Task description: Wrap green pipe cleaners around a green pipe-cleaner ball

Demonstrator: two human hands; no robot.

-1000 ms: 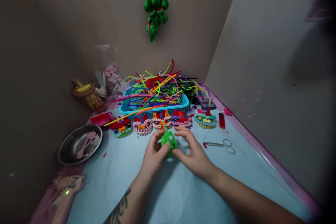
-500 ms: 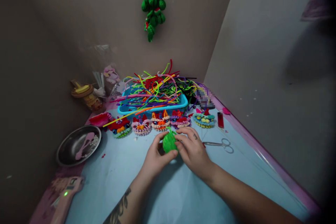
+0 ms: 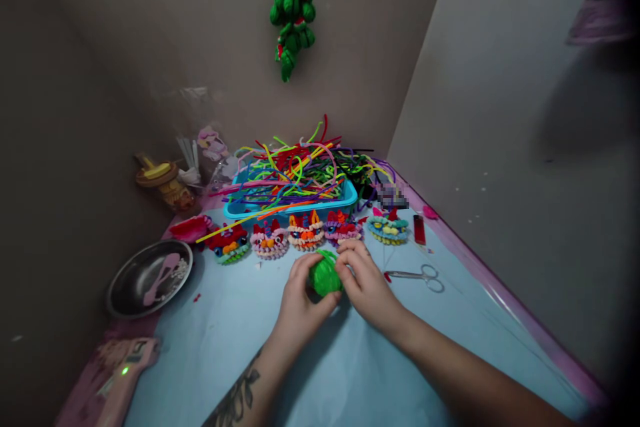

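A bright green ball of fuzzy pipe cleaner or yarn (image 3: 325,276) is held a little above the blue table cover (image 3: 225,347). My left hand (image 3: 303,297) wraps its left side, with thumb below and fingers behind. On the other side my right hand (image 3: 365,280) pinches the ball's upper right with thumb and fingertips. A thin green strand loops at the top of the ball, near the right fingers. Small scissors (image 3: 417,275) lie just right of my right hand. Behind the ball stands a row of colourful pipe-cleaner lion heads (image 3: 307,232).
A blue basket (image 3: 290,209) heaped with pipe cleaners (image 3: 300,170) stands at the back. To the left are a metal bowl (image 3: 123,290) holding a pink scoop (image 3: 163,278), and a pink device with a green light (image 3: 127,377). A red lighter (image 3: 419,229) lies right. Green knitted pieces (image 3: 290,13) hang on the wall.
The green ball has turned slightly, and its top strand now lies lower and more folded over. My right fingers have shifted a little on it; the left hand still holds its side.
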